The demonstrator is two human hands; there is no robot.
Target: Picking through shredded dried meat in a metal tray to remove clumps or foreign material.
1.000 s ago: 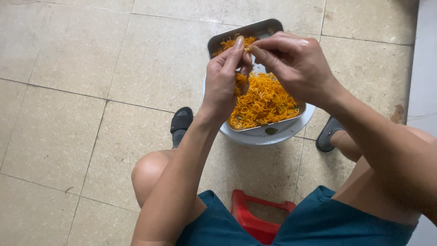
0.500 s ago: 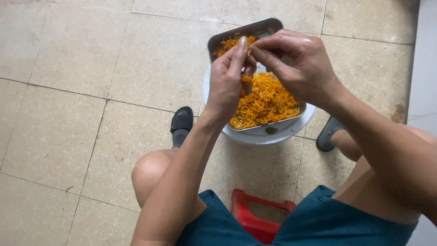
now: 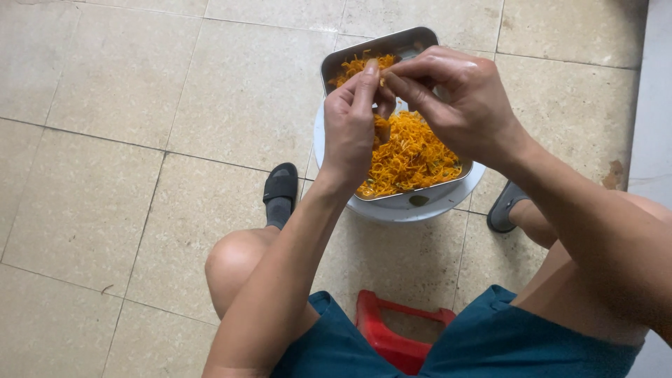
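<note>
- Left hand (image 3: 353, 122) and right hand (image 3: 455, 98) meet fingertip to fingertip, pinching a small orange piece (image 3: 381, 128).
- Below them, a metal tray (image 3: 413, 42) of orange shreds (image 3: 413, 150) rests on a white basin (image 3: 420, 208) on the floor.

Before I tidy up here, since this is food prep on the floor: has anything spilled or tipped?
Nothing looks spilled. The orange shreds all lie inside the metal tray, which sits level on a white basin. The floor tiles around it show no shreds. Both hands, left hand and right hand, meet above the tray.
</note>
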